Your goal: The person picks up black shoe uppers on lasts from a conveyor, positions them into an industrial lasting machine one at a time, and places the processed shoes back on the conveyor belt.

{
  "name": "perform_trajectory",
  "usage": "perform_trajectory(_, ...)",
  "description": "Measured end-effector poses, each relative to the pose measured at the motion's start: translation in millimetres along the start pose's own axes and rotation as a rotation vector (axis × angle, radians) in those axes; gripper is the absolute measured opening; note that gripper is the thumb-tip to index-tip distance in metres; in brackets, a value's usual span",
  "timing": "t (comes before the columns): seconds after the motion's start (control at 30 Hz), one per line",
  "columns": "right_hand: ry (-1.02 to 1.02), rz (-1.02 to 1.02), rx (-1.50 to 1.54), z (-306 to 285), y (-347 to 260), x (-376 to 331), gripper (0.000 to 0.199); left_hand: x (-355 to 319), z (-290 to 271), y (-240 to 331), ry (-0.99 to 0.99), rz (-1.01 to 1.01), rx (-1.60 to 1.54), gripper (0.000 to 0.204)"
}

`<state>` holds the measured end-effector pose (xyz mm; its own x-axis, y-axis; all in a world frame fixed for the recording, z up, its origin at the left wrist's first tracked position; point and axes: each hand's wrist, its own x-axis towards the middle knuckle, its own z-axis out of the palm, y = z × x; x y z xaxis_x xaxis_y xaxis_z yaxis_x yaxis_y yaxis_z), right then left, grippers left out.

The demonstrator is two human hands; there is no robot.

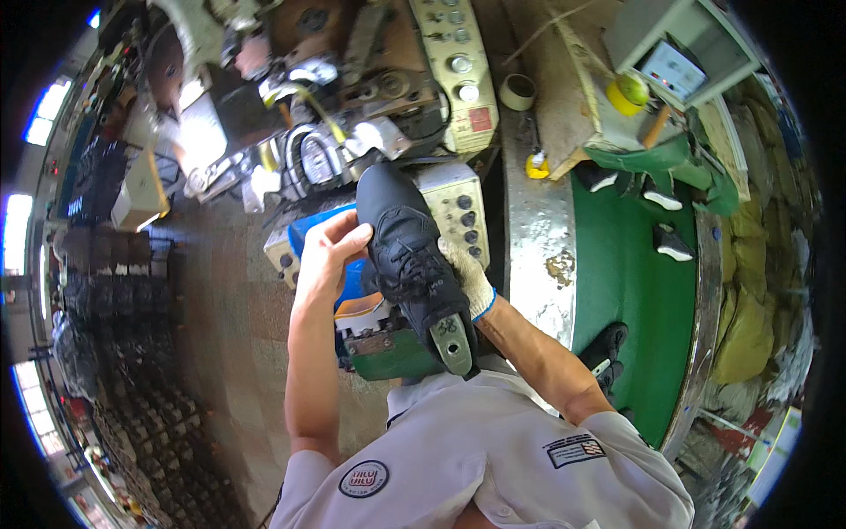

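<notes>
Black shoe (405, 242), laced and toe-up, is held by us in mid-air before our chest, its toe toward the machine (388, 93); whether toe and machine touch, we cannot tell. Our gloved right hand (467, 275) has its grip wrapped round the shoe's right side, some fingers hidden. Our bare left hand (338, 242) lays its thumb against the left side near the toe; how firmly that grip pinches, we cannot tell. Beyond our left forearm, brown floor (229, 291) stretches wide toward dark racks (132, 370). Close on our right runs a worn metal edge (540, 225), bordering a green table (630, 300) with other dark shoes (673, 242) near its far side. As for containers, our shoe holds a pale-plated last (452, 339) in its opening; farther off stand a yellow tub (625, 99), contents unclear, and an open-fronted grey cabinet (742, 72) holding a bluish panel (673, 70).
</notes>
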<state>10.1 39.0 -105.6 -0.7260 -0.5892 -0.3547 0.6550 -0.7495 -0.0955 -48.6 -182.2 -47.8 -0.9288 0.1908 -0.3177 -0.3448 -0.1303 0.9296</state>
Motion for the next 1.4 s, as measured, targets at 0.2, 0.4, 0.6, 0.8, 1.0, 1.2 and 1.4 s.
perform_trajectory(0.2, 0.212, -0.249, -0.493, 21.4, 15.9, 47.8, 0.047, 11.6, -50.7, -6.8, 0.242, -0.023, 0.050, 0.018)
perform_trajectory(0.4, 0.293, -0.437, -0.775, 22.6, 17.5, 99.9, 0.056, 37.3, -97.8, -8.0, 0.234, -0.001, -0.006, 0.020)
perform_trajectory(0.6, 0.275, -0.505, -0.486, 56.2, 23.7, 139.5, 0.054, 61.0, -112.0, -10.5, 0.434, 0.131, -0.122, 0.034)
perform_trajectory(0.8, 0.232, -0.629, -0.436, 52.8, 23.0, 182.9, 0.052, 60.6, -109.0, -28.2, 0.412, 0.341, -0.378, 0.051)
perform_trajectory(1.0, 0.240, -0.653, -0.426, 36.9, 25.1, 203.9, 0.026, 47.7, -71.0, -49.7, 0.324, -0.089, -0.587, 0.046)
perform_trajectory(1.2, 0.235, -0.614, -0.397, 30.2, 35.8, 204.1, 0.032, 53.9, -86.6, -55.7, 0.198, -0.102, -0.543, 0.042)
perform_trajectory(1.4, 0.251, -0.626, -0.419, 22.5, 37.8, 212.0, 0.031, 56.6, -90.4, -54.6, 0.202, -0.086, -0.470, 0.046)
